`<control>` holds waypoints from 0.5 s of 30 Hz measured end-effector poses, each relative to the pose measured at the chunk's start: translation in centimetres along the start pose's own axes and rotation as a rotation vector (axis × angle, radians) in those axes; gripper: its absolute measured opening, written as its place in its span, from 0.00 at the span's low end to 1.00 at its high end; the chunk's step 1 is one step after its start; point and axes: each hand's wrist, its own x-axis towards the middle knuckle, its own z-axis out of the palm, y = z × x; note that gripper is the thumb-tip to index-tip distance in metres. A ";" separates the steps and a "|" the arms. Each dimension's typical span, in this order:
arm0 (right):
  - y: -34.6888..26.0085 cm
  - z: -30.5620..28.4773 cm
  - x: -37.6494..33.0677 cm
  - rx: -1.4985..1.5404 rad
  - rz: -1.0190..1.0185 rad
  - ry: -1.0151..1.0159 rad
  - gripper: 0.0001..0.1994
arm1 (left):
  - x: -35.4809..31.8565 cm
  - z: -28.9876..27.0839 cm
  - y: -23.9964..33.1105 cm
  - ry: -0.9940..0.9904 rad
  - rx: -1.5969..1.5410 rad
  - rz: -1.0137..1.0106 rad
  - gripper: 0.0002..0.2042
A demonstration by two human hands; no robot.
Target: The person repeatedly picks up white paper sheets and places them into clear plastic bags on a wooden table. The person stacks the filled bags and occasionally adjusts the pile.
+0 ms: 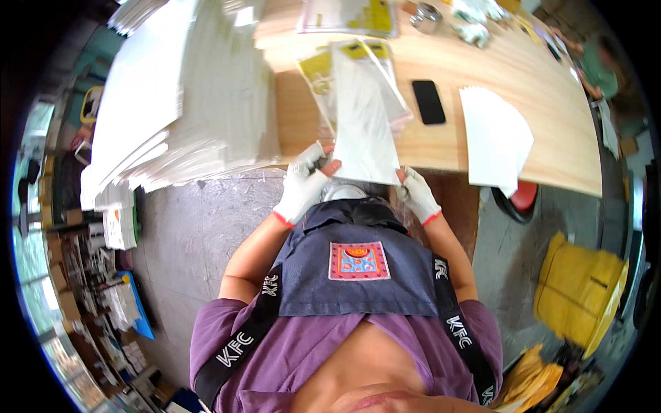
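Observation:
Both my hands wear white gloves that leave fingertips bare. A white sheet [363, 131], or a thin stack of sheets, stretches between them at the table's front edge. My left hand [308, 177] pinches its near left corner between thumb and fingers. At the near right corner, my right hand [414, 193] is closed on the sheet's edge. Beneath the far part of the sheet lie clear plastic bags [317, 76] with yellow-green printing; the sheet hides much of them. Whether the sheet is partly inside a bag I cannot tell.
Tall stacks of white paper [220, 103] fill the table's left side. To the right lie a black phone [429, 102] and fanned white sheets [494, 134]. More printed bags [348, 16], a metal tin [426, 18] and gloves [472, 33] are farther back. Another person [597, 72] is at far right.

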 end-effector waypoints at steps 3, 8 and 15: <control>-5.9 7.2 -1.9 0.062 -0.015 -0.245 0.10 | -4.3 -6.3 7.9 0.175 0.315 0.347 0.14; -18.2 23.4 -4.2 -0.323 -0.496 -0.456 0.14 | -7.1 -14.1 13.4 0.960 0.205 0.672 0.19; -20.9 36.7 -2.8 -0.403 -0.413 -0.682 0.13 | -6.3 -28.4 12.6 0.904 0.621 0.241 0.17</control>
